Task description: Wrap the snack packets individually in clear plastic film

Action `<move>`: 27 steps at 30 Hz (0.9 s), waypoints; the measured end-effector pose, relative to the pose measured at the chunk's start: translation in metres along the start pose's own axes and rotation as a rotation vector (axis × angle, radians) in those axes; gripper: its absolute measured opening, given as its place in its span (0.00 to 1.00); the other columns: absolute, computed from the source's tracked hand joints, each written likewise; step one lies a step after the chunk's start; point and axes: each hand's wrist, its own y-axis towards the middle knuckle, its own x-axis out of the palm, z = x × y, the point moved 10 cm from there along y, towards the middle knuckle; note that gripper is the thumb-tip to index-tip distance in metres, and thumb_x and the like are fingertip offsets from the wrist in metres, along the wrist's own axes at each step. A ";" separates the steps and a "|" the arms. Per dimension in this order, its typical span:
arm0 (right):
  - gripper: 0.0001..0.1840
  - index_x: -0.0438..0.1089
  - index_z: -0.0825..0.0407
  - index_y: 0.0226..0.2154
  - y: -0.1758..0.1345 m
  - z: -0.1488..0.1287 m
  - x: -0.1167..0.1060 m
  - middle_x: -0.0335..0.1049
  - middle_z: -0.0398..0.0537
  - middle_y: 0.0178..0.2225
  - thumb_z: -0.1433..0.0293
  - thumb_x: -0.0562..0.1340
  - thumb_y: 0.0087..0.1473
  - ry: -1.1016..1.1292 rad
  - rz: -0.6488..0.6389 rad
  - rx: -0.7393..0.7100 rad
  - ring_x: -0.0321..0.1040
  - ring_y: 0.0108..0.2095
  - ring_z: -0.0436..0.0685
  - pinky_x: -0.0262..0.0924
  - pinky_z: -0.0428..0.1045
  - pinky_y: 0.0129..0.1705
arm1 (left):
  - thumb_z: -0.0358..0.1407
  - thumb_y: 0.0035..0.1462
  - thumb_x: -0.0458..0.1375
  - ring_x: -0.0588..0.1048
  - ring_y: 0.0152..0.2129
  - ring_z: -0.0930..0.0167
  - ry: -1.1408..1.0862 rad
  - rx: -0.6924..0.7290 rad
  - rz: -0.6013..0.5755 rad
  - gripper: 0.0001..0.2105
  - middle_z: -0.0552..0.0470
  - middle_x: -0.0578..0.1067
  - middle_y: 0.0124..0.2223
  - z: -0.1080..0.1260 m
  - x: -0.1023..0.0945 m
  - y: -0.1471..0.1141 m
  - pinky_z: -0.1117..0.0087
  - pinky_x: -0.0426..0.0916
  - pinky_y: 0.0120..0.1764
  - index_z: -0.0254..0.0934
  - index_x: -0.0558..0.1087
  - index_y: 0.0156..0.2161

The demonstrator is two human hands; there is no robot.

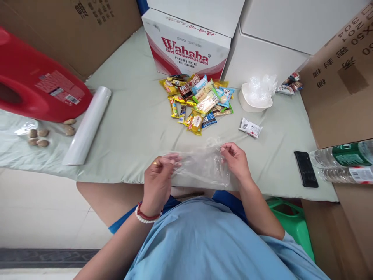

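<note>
Now | left hand (158, 177) pinching clear bag (202, 169) | right hand (237, 161) gripping its other end

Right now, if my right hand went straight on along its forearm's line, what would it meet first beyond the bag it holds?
Your right hand would probably meet the near edge of the snack pile, though its height above the table is unclear.
</note>
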 end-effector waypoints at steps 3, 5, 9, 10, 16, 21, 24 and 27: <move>0.18 0.71 0.48 0.33 0.003 0.021 -0.004 0.68 0.40 0.26 0.53 0.70 0.50 0.101 0.018 0.117 0.65 0.24 0.51 0.59 0.45 0.20 | 0.44 0.46 0.74 0.78 0.38 0.69 0.113 -0.148 0.205 0.19 0.49 0.79 0.44 -0.018 -0.058 -0.004 0.72 0.71 0.36 0.38 0.69 0.32; 0.19 0.71 0.48 0.33 0.001 0.029 -0.006 0.68 0.39 0.26 0.53 0.71 0.49 0.125 0.026 0.154 0.62 0.21 0.49 0.53 0.44 0.17 | 0.42 0.43 0.73 0.76 0.38 0.68 0.270 -0.155 0.292 0.20 0.50 0.77 0.42 -0.015 -0.093 -0.013 0.70 0.71 0.36 0.38 0.71 0.37; 0.18 0.71 0.48 0.33 -0.004 0.026 0.000 0.66 0.38 0.25 0.53 0.71 0.49 0.146 -0.013 0.132 0.60 0.20 0.48 0.54 0.44 0.18 | 0.34 0.45 0.67 0.76 0.42 0.61 0.677 0.304 0.451 0.16 0.50 0.74 0.44 0.057 -0.110 -0.046 0.56 0.73 0.47 0.40 0.72 0.41; 0.18 0.72 0.48 0.33 -0.006 0.024 0.002 0.65 0.38 0.24 0.53 0.71 0.49 0.140 -0.030 0.117 0.61 0.21 0.48 0.55 0.44 0.20 | 0.32 0.47 0.66 0.76 0.44 0.59 0.752 0.483 0.443 0.13 0.49 0.74 0.45 0.080 -0.096 -0.057 0.52 0.73 0.50 0.41 0.73 0.40; 0.16 0.72 0.48 0.35 -0.014 0.006 0.005 0.66 0.38 0.25 0.54 0.70 0.53 0.088 -0.080 0.041 0.61 0.23 0.49 0.59 0.46 0.24 | 0.43 0.52 0.74 0.66 0.65 0.47 0.982 0.756 -0.001 0.37 0.37 0.68 0.66 0.081 0.010 -0.050 0.41 0.63 0.65 0.42 0.66 0.64; 0.16 0.72 0.48 0.36 -0.021 0.013 -0.032 0.66 0.39 0.26 0.53 0.69 0.55 0.072 0.056 0.018 0.61 0.24 0.50 0.59 0.47 0.27 | 0.48 0.51 0.71 0.80 0.42 0.55 1.103 0.102 -0.172 0.51 0.41 0.79 0.48 -0.007 -0.004 -0.001 0.56 0.74 0.44 0.35 0.52 0.75; 0.16 0.71 0.48 0.36 -0.025 0.038 -0.060 0.66 0.40 0.26 0.54 0.66 0.56 -0.097 0.075 0.088 0.61 0.24 0.52 0.61 0.50 0.28 | 0.46 0.57 0.64 0.77 0.27 0.62 1.044 -0.038 -0.215 0.36 0.56 0.74 0.27 -0.021 -0.017 -0.001 0.64 0.69 0.34 0.35 0.66 0.68; 0.20 0.75 0.50 0.46 -0.029 0.035 -0.067 0.75 0.53 0.40 0.57 0.68 0.54 -0.453 -0.031 -0.032 0.71 0.37 0.61 0.70 0.58 0.40 | 0.45 0.55 0.65 0.71 0.20 0.68 0.877 -0.023 -0.168 0.31 0.59 0.72 0.25 -0.013 -0.022 -0.002 0.68 0.65 0.29 0.36 0.70 0.62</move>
